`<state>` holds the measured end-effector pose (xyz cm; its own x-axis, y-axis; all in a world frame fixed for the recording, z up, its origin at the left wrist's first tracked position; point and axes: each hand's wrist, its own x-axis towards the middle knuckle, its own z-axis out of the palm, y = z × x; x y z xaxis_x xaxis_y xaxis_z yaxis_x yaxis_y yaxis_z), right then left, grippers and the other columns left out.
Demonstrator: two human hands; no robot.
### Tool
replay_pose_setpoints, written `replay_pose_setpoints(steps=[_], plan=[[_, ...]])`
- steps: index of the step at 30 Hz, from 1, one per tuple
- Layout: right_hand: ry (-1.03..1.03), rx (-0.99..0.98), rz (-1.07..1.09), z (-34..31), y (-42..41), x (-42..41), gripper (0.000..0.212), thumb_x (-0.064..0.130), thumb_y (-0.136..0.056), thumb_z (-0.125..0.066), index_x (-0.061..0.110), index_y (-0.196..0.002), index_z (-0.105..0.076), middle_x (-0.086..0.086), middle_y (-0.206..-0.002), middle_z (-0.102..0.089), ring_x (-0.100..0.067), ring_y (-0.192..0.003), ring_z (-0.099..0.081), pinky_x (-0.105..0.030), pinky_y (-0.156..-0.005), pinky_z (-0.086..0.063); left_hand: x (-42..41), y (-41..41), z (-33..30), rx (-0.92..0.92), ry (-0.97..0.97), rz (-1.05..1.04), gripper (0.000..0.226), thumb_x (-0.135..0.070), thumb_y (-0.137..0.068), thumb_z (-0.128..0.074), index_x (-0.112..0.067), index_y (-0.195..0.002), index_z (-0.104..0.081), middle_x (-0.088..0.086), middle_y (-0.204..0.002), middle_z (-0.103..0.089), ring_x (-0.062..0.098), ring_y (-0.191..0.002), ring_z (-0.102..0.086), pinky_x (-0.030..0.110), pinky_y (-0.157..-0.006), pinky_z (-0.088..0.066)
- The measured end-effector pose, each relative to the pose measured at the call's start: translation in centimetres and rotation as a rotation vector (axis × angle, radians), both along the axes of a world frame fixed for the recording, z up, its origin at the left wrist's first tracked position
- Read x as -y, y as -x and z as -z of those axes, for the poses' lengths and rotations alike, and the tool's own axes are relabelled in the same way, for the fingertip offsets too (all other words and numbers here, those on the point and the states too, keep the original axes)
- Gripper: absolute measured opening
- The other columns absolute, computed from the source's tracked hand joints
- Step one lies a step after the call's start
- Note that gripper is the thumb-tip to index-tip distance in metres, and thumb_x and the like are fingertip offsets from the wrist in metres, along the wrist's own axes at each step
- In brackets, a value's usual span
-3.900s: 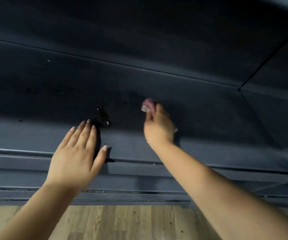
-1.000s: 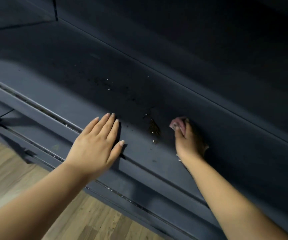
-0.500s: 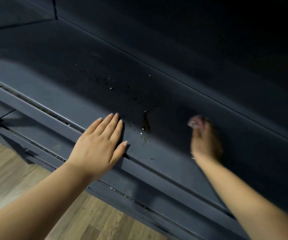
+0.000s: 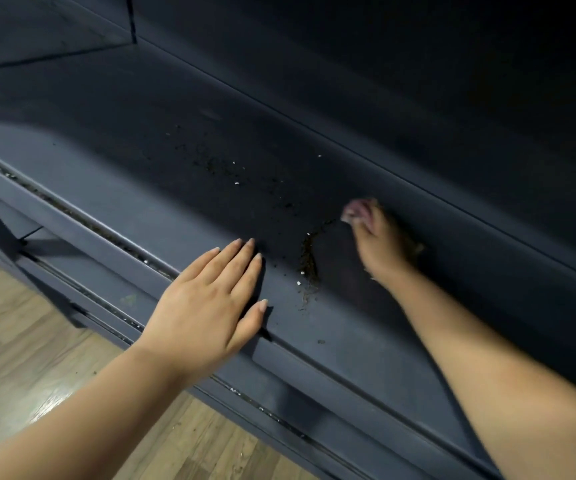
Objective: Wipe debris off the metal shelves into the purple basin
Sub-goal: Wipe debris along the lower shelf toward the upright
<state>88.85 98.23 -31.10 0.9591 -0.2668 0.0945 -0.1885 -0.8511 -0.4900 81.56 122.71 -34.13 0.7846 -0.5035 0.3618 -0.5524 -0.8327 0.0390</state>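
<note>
- The metal shelf (image 4: pixel 162 188) is dark blue-grey, and its front edge runs from the upper left to the lower right of the view; the purple basin does not show anywhere in view.
- A ridge of brown debris (image 4: pixel 309 263) lies on the shelf close to the front edge, between the two hands, with a few pale flecks beside it. Finer specks (image 4: pixel 231 168) are scattered further back, toward the rear wall.
- The left hand (image 4: pixel 210 306) lies palm down on the front edge of the shelf, its fingers (image 4: pixel 236 259) straight, together and released, grasping nothing.
- The right hand (image 4: pixel 382 244) is on the shelf just right of the debris ridge, fingers curled around a pinkish cloth (image 4: pixel 356 209) that pokes out past the fingertips.
- Compared with half a second ago, the right hand and cloth have shifted back toward the debris, narrowing the gap; the left hand has stayed in the same spot.
- The right hand and cloth are blurred, so the exact grasp is hard to make out, and most of the cloth is hidden inside the hand.
- A wooden floor (image 4: pixel 37 341) shows below the front edge at the lower left.
- The back of the shelf sinks into deep shadow.
</note>
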Motion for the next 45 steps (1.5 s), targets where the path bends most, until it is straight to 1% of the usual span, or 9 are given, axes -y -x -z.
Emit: replay_pose_setpoints(steps=[6,9,12,18,22,28,34,40,45], plan=[[0.123,0.023,-0.304,0.2,0.8,-8.2,0.045,0.026,-0.098,-0.042,0.021,-0.143,-0.037,0.001,-0.152,-0.032,-0.017,-0.14,-0.027,-0.028,-0.111,-0.016,-0.1,0.1,-0.1,-0.011,-0.018,-0.004,0.066,-0.042,-0.1,-0.018,0.004,-0.131,-0.054,0.021,-0.135,-0.053,0.036,-0.125,-0.052,0.042,-0.104,-0.028],[-0.124,-0.021,-0.324,0.2,0.9,-8.0,0.042,0.034,-0.095,-0.038,0.021,-0.134,-0.046,-0.005,-0.14,-0.048,-0.023,-0.13,-0.043,-0.043,-0.11,-0.03,-0.1,0.0,-0.2,-0.009,-0.032,0.0,0.065,-0.041,-0.099,-0.021,0.005,-0.131,-0.053,0.021,-0.136,-0.052,0.036,-0.125,-0.051,0.041,-0.105,-0.026],[-0.244,0.071,-0.195,-0.2,1.5,-4.2,0.045,0.041,-0.084,-0.037,0.018,-0.119,-0.054,-0.009,-0.119,-0.062,-0.032,-0.11,-0.058,-0.051,-0.095,-0.043,-0.3,0.1,-0.4,-0.011,-0.057,-0.005,0.064,-0.042,-0.099,-0.023,0.005,-0.132,-0.052,0.021,-0.137,-0.05,0.035,-0.126,-0.049,0.036,-0.109,-0.019],[0.125,-0.018,0.346,-0.2,3.9,9.4,0.038,0.038,-0.098,-0.038,0.017,-0.128,-0.048,-0.019,-0.128,-0.055,-0.039,-0.112,-0.054,-0.048,-0.096,-0.04,-1.6,-1.6,-1.3,0.006,-0.107,0.005,0.069,-0.045,-0.102,-0.015,0.006,-0.132,-0.051,0.02,-0.138,-0.049,0.033,-0.128,-0.048,0.038,-0.106,-0.021],[-0.033,-0.071,0.455,-0.6,2.0,11.7,0.043,0.048,-0.098,-0.033,0.016,-0.124,-0.047,-0.011,-0.121,-0.056,-0.034,-0.086,-0.064,-0.04,-0.095,-0.04,-1.8,-2.4,-0.7,-0.022,-0.063,-0.055,0.069,-0.043,-0.103,-0.012,0.006,-0.131,-0.052,0.02,-0.137,-0.051,0.034,-0.127,-0.049,0.038,-0.106,-0.023],[-0.149,-0.076,0.229,-1.0,-4.3,7.2,0.034,0.045,-0.097,-0.036,0.024,-0.121,-0.049,-0.007,-0.125,-0.054,-0.032,-0.106,-0.055,-0.054,-0.098,-0.042,-1.8,-2.4,-0.9,0.003,-0.041,-0.054,0.069,-0.042,-0.103,-0.012,0.004,-0.13,-0.055,0.019,-0.135,-0.053,0.033,-0.125,-0.051,0.037,-0.105,-0.024],[-0.426,-0.029,-0.319,-0.8,-6.1,-3.2,0.029,0.004,-0.097,-0.043,0.015,-0.122,-0.051,0.0,-0.115,-0.056,-0.02,-0.114,-0.049,-0.04,-0.111,-0.033,-2.2,-2.5,-0.6,-0.012,-0.05,-0.044,0.068,-0.043,-0.104,-0.011,0.003,-0.132,-0.053,0.018,-0.137,-0.052,0.031,-0.126,-0.05,0.036,-0.105,-0.024],[-0.204,-0.034,-0.563,0.3,-4.4,-7.8,0.045,0.037,-0.089,-0.053,0.015,-0.13,-0.055,-0.005,-0.142,-0.047,-0.018,-0.136,-0.036,-0.042,-0.113,-0.026,-2.1,-2.3,-0.9,-0.032,-0.078,-0.051,0.067,-0.042,-0.104,-0.011,0.002,-0.132,-0.053,0.017,-0.137,-0.051,0.03,-0.126,-0.05,0.035,-0.106,-0.024],[-0.63,0.032,-0.446,-0.9,-3.1,-5.5,0.026,0.006,-0.098,-0.045,0.004,-0.123,-0.05,0.006,-0.107,-0.058,0.005,-0.096,-0.056,-0.007,-0.088,-0.041,-3.3,-3.5,-1.1,-0.03,-0.095,-0.086,0.071,-0.047,-0.104,-0.009,0.004,-0.135,-0.048,0.017,-0.142,-0.043,0.028,-0.131,-0.041,0.032,-0.107,-0.019]])
